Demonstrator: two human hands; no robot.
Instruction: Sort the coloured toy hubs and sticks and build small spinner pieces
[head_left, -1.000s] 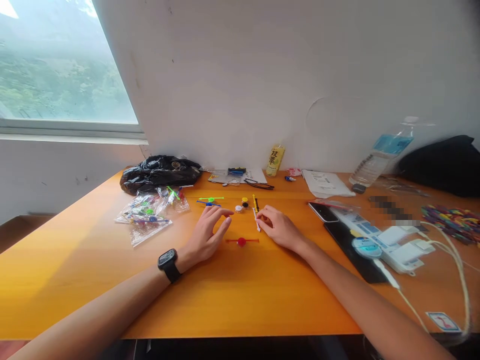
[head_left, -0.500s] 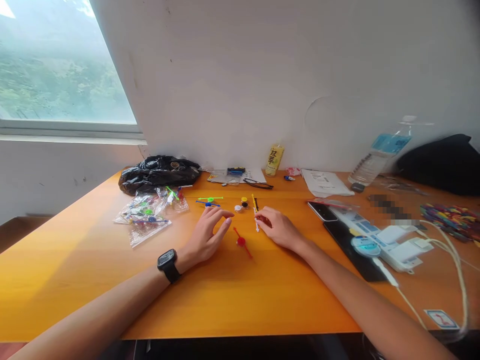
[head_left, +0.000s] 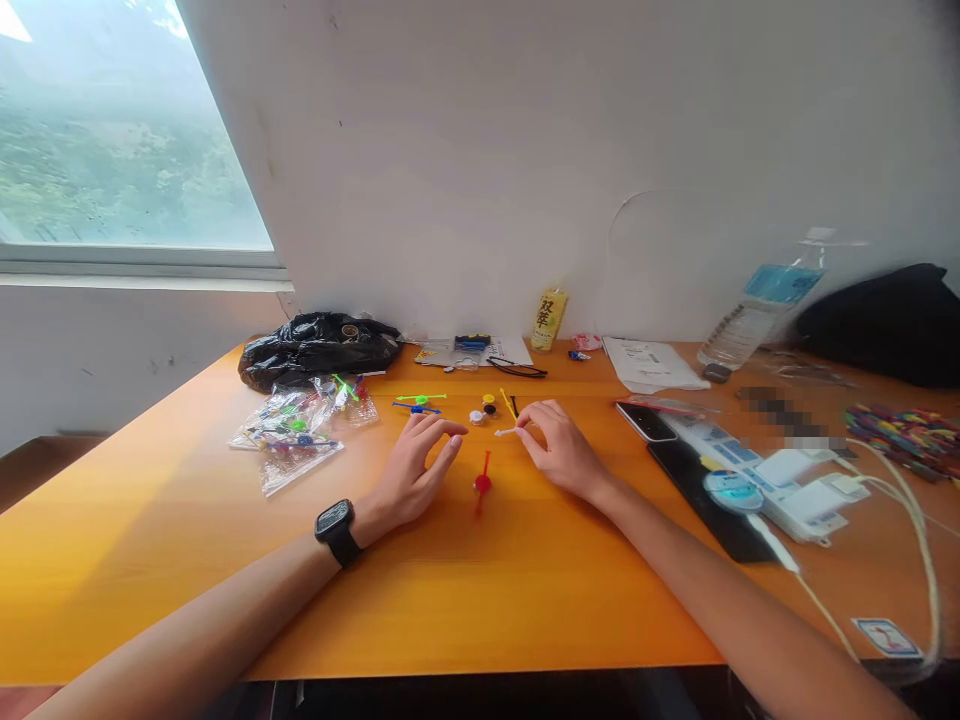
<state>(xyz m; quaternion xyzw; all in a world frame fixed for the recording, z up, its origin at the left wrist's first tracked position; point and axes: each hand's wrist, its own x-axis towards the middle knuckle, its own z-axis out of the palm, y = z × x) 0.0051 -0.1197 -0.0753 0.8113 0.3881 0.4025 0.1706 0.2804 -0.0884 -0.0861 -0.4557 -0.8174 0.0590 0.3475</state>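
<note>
My left hand (head_left: 421,465) rests on the table with its fingers apart and nothing in them. Between my hands lies a red arrow spinner (head_left: 482,484), its arrow pointing away from me. My right hand (head_left: 559,450) pinches a white arrow (head_left: 507,432), whose tip sticks out to the left of the fingertips. Just beyond it lies a yellow arrow (head_left: 506,400), and a black arrow beside that is partly covered by my fingers. Small round bases, white (head_left: 476,417), black (head_left: 490,409) and yellow (head_left: 488,399), are grouped nearby. Blue (head_left: 417,408) and green (head_left: 421,398) spinners sit past my left fingers.
Clear plastic bags of spinners (head_left: 296,430) lie at the left, before a black plastic bag (head_left: 319,350). At the right are a phone (head_left: 645,422), a power strip (head_left: 795,505) with cables, and a water bottle (head_left: 757,310). Paper (head_left: 651,364) and a yellow drink carton (head_left: 550,320) stand along the wall.
The white arrow in my right hand has turned from pointing toward me to pointing left. The red spinner's arrow has rotated. My left hand has stayed in place.
</note>
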